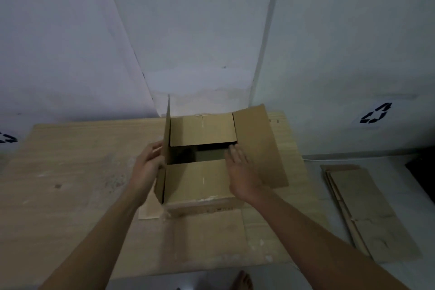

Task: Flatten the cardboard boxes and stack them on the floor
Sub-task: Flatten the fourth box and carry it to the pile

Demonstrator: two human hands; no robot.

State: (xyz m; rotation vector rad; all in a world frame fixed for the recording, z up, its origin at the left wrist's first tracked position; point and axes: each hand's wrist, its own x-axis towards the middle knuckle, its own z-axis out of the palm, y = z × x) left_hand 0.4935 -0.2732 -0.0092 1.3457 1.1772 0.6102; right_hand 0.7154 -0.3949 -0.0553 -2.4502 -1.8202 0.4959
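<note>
A brown cardboard box [197, 179] stands upright on a wooden board, its top partly open. The far flap and the near flap lie inward, leaving a dark gap between them. The left flap [167, 132] stands up, and my left hand [147, 167] grips it near its base. The right flap [259, 146] is folded outward. My right hand [241, 172] rests flat, fingers spread, on the box top at the right edge of the near flap. A stack of flattened boxes [367, 212] lies on the floor to the right.
The wooden board [70, 183] covers most of the floor in front of me. A white wall rises behind it, with recycling-symbol signs [375, 114] at the right and far left. My bare foot [242, 280] shows at the bottom edge.
</note>
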